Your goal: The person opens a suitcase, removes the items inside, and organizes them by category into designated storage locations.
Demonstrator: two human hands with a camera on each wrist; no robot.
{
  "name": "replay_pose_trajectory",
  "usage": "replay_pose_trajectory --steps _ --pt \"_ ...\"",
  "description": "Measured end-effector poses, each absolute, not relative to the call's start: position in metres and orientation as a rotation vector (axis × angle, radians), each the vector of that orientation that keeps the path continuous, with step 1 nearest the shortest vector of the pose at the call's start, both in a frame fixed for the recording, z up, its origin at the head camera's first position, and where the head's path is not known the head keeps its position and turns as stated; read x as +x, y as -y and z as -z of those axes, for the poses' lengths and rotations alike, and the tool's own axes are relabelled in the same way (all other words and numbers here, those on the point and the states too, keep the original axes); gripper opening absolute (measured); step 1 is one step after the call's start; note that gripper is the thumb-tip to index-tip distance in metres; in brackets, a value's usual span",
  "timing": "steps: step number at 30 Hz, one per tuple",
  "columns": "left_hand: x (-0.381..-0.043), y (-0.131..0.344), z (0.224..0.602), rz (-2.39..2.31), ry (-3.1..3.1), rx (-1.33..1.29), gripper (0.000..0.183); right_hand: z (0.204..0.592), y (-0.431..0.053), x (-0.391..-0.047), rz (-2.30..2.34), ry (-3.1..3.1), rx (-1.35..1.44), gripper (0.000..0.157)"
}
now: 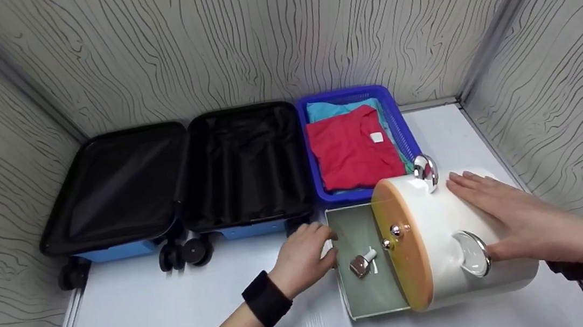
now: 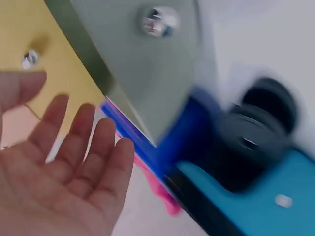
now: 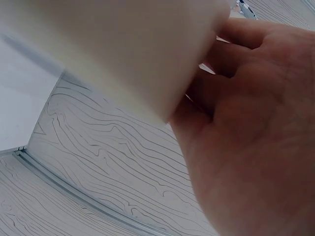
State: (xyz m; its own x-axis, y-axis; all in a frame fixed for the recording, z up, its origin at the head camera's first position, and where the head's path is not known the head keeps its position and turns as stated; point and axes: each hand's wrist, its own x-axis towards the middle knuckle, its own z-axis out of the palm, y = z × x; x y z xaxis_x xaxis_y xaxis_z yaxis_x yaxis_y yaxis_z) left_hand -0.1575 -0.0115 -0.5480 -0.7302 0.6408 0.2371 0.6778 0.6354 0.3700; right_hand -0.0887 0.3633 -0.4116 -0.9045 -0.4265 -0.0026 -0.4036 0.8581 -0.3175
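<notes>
A white storage case (image 1: 439,224) with an orange-yellow front and chrome handles stands at the right. Its grey-green drawer (image 1: 352,225) is pulled out to the left. Inside lies a small brown bottle with a white cap (image 1: 362,264), like nail polish. My left hand (image 1: 304,254) is at the drawer's outer face, fingers loosely bent. In the left wrist view those fingers (image 2: 106,142) hold nothing, and the drawer's round knob (image 2: 160,21) shows apart from them. My right hand (image 1: 525,220) rests on the case's curved white side, fingers extended, thumb by the side handle (image 1: 475,253).
An opened suitcase (image 1: 248,162) with black lining and blue shell lies at the left, wheels (image 1: 197,252) toward me. Between it and the right wall sits a blue basket (image 1: 335,197) of folded clothes, a red shirt (image 1: 349,149) on top. Patterned panels enclose the white table (image 1: 177,316).
</notes>
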Motion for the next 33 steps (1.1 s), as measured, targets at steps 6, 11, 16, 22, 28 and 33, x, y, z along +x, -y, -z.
replay_pose_trajectory --steps 6,11,16,22,28,33 --pt "-0.148 0.03 0.579 0.834 2.896 -0.968 0.025 0.413 -0.364 -0.089 0.457 -2.957 -0.658 0.11" --pt "-0.147 0.026 0.592 0.879 2.943 -0.958 0.024 0.411 -0.363 -0.089 0.479 -2.921 -0.605 0.112" --pt "-0.148 0.022 0.597 0.927 2.92 -0.979 0.01 0.41 -0.362 -0.089 0.46 -2.938 -0.626 0.112" --pt "-0.15 0.016 0.598 1.068 2.95 -0.953 0.007 0.409 -0.364 -0.087 0.476 -2.936 -0.624 0.115" --pt "-0.151 0.001 0.597 1.128 2.946 -0.995 0.008 0.41 -0.365 -0.087 0.464 -2.939 -0.626 0.111" --pt "-0.153 -0.013 0.596 1.083 2.937 -1.029 0.006 0.411 -0.364 -0.087 0.489 -2.942 -0.644 0.111"
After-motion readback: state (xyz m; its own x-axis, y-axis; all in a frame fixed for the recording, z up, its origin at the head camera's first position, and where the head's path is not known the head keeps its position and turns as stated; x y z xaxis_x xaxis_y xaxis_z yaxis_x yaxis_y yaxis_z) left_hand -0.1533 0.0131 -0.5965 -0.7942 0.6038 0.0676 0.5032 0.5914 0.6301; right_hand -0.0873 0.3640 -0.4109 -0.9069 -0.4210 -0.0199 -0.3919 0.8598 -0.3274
